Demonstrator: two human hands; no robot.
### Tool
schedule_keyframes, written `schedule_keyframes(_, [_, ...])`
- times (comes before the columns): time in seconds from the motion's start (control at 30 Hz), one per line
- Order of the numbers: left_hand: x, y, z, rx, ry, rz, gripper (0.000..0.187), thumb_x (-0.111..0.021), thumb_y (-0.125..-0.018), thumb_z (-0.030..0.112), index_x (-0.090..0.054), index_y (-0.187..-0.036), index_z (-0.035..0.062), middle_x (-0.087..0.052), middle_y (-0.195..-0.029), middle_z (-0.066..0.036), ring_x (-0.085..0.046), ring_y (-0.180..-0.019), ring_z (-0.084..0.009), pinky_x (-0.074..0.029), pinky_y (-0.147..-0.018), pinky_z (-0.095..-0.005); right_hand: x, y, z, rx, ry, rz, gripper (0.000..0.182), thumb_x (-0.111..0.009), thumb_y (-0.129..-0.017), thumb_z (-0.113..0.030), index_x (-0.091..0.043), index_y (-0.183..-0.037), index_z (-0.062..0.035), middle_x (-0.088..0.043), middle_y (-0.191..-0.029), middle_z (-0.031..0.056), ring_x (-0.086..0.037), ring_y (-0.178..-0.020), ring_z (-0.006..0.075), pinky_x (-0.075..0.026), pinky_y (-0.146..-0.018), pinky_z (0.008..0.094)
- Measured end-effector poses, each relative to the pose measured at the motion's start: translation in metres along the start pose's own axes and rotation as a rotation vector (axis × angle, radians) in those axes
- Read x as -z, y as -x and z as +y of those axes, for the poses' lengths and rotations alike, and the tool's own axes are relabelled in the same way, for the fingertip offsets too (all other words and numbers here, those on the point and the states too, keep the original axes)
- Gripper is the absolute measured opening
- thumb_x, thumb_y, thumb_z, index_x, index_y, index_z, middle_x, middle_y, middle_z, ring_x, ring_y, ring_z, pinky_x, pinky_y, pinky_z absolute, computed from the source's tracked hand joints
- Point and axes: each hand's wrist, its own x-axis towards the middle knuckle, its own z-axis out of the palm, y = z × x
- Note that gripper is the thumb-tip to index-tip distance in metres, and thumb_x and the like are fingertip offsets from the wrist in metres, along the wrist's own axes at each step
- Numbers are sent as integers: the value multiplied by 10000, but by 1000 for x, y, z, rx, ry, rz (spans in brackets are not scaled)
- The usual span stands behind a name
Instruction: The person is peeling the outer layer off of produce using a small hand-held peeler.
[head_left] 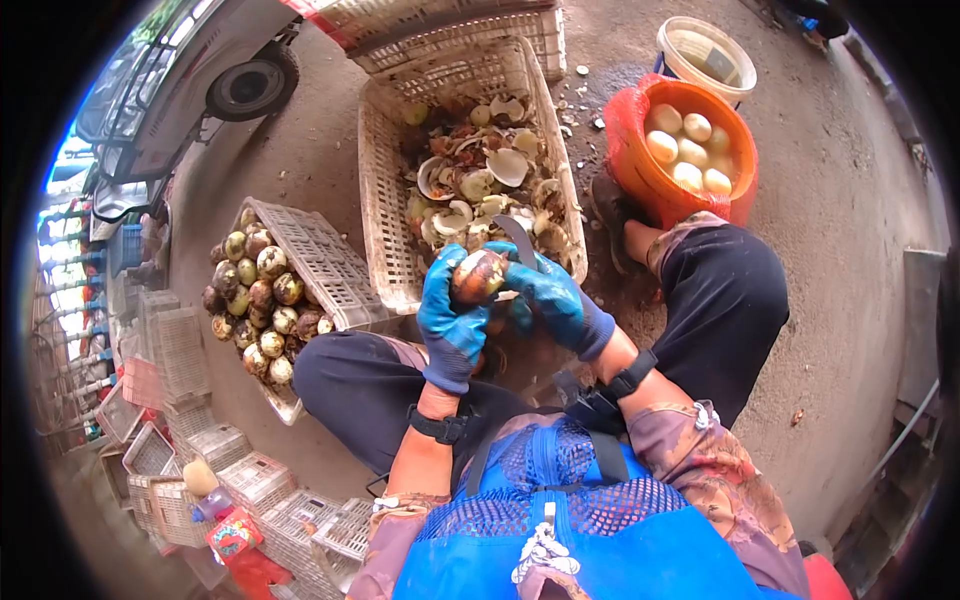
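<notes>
My left hand (450, 318), in a blue glove, grips a round brown fruit (478, 275) held above my lap. My right hand (555, 298), also blue-gloved, holds a curved knife (517, 238) whose blade rests against the top of the fruit. Just beyond my hands stands a white plastic crate (385, 200) filled with cut husks and peelings. To my left a tilted crate (320, 255) holds several unpeeled brown-green fruits (255, 295). At the upper right an orange basin (650, 185) holds several peeled pale fruits (688, 150).
A white bucket (705, 55) stands behind the orange basin. Stacked empty crates (165, 350) run along the left and more sit at the top (450, 25). A vehicle with a wheel (250, 85) is parked at the upper left. Peel scraps litter the concrete floor.
</notes>
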Motion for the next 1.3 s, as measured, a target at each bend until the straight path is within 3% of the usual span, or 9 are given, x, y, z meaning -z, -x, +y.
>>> schedule_keyframes(0.07, [0,-3,-2,-153,-202,-1,467,-681,-817,-42,-555,-1259,36,-556,-1333,-105,-536,-1228,-209,-440,-1047,-322,0,-4,-3,171,215,-7,431,-647,-859,-61,-551,-1278,-19,-592,-1230,91,-582,-1101,206,-475,-958,339])
schedule_keyframes(0.1, [1,-2,0,-175,-226,-61,627,-636,-729,-126,-527,-1322,44,-526,-1373,-125,-513,-1274,-260,-406,-1082,-372,-5,-1,-3,-33,-53,44,444,-646,-861,-67,-540,-1290,-18,-587,-1236,94,-581,-1107,213,-470,-966,341])
schedule_keyframes(0.23, [1,0,21,402,669,-55,596,-560,-823,-84,-424,-1402,-40,-489,-1403,-148,-525,-1250,-238,-433,-1051,-373,0,3,-11,-148,-218,36,554,-629,-895,-122,-416,-1392,0,-565,-1269,85,-547,-1144,174,-454,-981,328])
schedule_keyframes(0.5, [23,0,-15,822,1000,-126,417,-504,-993,268,-531,-1318,9,-647,-1153,-103,-651,-1005,-226,-559,-852,-363,-7,-2,2,-297,-400,2,590,-621,-889,-70,-397,-1432,-15,-574,-1275,98,-557,-1141,185,-455,-1004,337])
schedule_keyframes(0.57, [29,-6,-5,861,814,-109,313,-527,-962,280,-614,-1182,75,-662,-1038,-64,-658,-913,-181,-579,-665,-358,-14,-3,-9,-268,-260,-53,593,-611,-891,-67,-399,-1443,-24,-571,-1282,96,-549,-1140,173,-456,-997,329])
schedule_keyframes(0.77, [28,0,-19,879,875,63,322,-562,-935,280,-614,-1173,69,-657,-1052,-47,-660,-895,-169,-566,-601,-319,-22,2,0,-165,-31,22,549,-602,-879,-77,-487,-1415,-94,-692,-1108,88,-669,-896,196,-542,-795,327])
schedule_keyframes(0.87, [24,2,-21,847,819,143,315,-565,-937,291,-636,-1143,63,-682,-1004,-63,-674,-786,-187,-548,-581,-295,-7,2,12,197,786,71,518,-592,-861,-106,-520,-1373,-116,-694,-1086,173,-703,-873,301,-555,-759,365])
schedule_keyframes(1.0, [28,0,-13,952,871,84,292,-557,-946,275,-647,-1136,73,-702,-958,-74,-682,-717,-221,-546,-563,-288,-5,13,15,245,1156,35,481,-584,-850,-157,-538,-1327,-123,-682,-1009,182,-676,-822,354,-536,-676,457])
schedule_keyframes(1.3, [18,6,-20,822,817,206,300,-533,-953,251,-645,-1137,43,-700,-980,-74,-688,-802,-195,-526,-554,-260,-10,14,19,79,1278,-52,323,-568,-852,-139,-568,-1173,-100,-663,-918,195,-649,-801,393,-508,-648,486])
